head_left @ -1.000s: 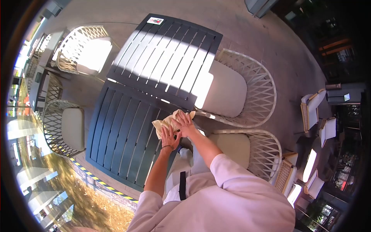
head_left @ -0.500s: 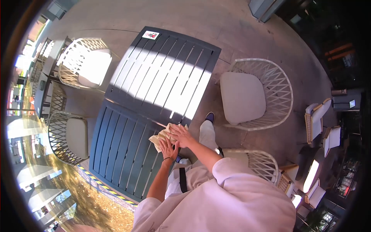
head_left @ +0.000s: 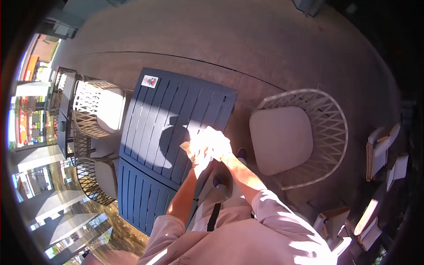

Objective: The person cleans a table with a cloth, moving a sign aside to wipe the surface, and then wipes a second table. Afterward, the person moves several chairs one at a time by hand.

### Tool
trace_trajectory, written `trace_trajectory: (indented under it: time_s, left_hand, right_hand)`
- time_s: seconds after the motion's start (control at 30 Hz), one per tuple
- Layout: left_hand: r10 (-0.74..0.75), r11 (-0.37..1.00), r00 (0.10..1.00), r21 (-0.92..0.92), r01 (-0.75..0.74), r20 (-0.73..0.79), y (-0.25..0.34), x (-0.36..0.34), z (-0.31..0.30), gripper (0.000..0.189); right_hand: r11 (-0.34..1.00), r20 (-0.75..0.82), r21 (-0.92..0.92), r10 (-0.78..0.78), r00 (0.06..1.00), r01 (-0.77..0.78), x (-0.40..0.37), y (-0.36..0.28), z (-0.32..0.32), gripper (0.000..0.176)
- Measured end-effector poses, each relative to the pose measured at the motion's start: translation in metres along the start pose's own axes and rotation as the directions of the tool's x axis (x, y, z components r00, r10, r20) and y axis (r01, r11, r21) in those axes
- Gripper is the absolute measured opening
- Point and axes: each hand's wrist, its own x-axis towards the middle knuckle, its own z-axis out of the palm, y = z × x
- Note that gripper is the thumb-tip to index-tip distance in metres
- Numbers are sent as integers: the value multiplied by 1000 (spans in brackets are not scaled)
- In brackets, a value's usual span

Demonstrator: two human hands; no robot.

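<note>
Both hands are brightly sunlit together over the right edge of the dark slatted table (head_left: pixel 176 101). My left hand (head_left: pixel 202 158) is on the near left side of a light cloth (head_left: pixel 186 145), touching it. Beside it, my right hand (head_left: pixel 219 143) is bent over the same cloth. Glare washes out the fingers of both hands, so their exact grip is hidden. The hands cast a shadow on the slats to their left. A small printed card (head_left: pixel 149 81) lies at the table's far left corner.
A second slatted table section (head_left: pixel 141 194) adjoins at the near side. A cushioned woven chair (head_left: pixel 282 137) stands to the right. Two more woven chairs (head_left: pixel 110 109) (head_left: pixel 105 177) are on the left. Further chairs (head_left: pixel 378 150) stand at the far right.
Both hands and the cloth have moved from the seam between the table sections onto the far section, into the sunlight. The view has shifted, and the hands are closer together.
</note>
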Motion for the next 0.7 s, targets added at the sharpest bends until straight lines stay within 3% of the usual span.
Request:
trace_trajectory:
  time_s: [0.03,0.07,0.1,0.13,0.17,0.2,0.23,0.27,0.37,0.43,0.47,0.5,0.57,0.63,0.7]
  left_hand:
    - [-3,996,1000,-87,2,-13,11,18,-1,50]
    - [-43,995,999,86,46,-32,29,34,-4,50]
    - [-96,961,993,255,109,-61,44,49,-2,51]
    - [11,980,993,200,13,-120,19,61,16,52]
    - [-50,953,998,298,61,-45,46,72,3,50]
    - [-128,957,992,260,127,-14,78,78,-9,52]
    - [-154,953,979,240,183,-133,52,89,15,57]
    - [-51,943,987,317,98,-153,61,91,6,62]
    - [81,992,915,124,-34,-395,61,104,25,75]
    - [-61,966,950,221,133,-305,85,103,11,82]
    - [-230,910,959,312,273,-168,94,106,6,87]
    - [-310,932,945,165,324,-103,107,105,-4,88]
    - [-310,924,948,214,317,-69,107,108,-8,89]
    - [-218,946,964,209,247,-149,108,103,-12,87]
    - [-236,954,942,124,271,-240,116,100,-9,80]
  right_hand:
    - [993,-208,-41,-113,972,106,14,12,11,63]
    - [998,-148,-64,-22,989,13,24,31,26,62]
    - [974,-202,-204,-144,969,102,33,43,18,64]
    - [985,-62,-142,-103,993,94,36,42,-12,67]
    - [971,8,-228,-70,997,70,42,47,-22,67]
    - [977,-99,-169,-145,984,126,49,63,-17,64]
    - [966,-96,-213,-170,981,147,50,62,-34,63]
    - [966,-126,-219,-169,978,139,56,60,-36,64]
    - [963,-168,-240,-166,972,122,66,61,-45,64]
    - [958,-180,-257,-175,968,125,70,63,-37,63]
    - [956,-163,-260,-183,970,136,70,64,-37,62]
    - [954,-149,-264,-187,971,143,71,65,-40,61]
    - [952,-18,-272,-150,989,139,72,58,-59,61]
    - [958,74,-224,-165,984,177,74,59,-72,65]
    - [946,75,-224,-224,972,235,79,67,-72,68]
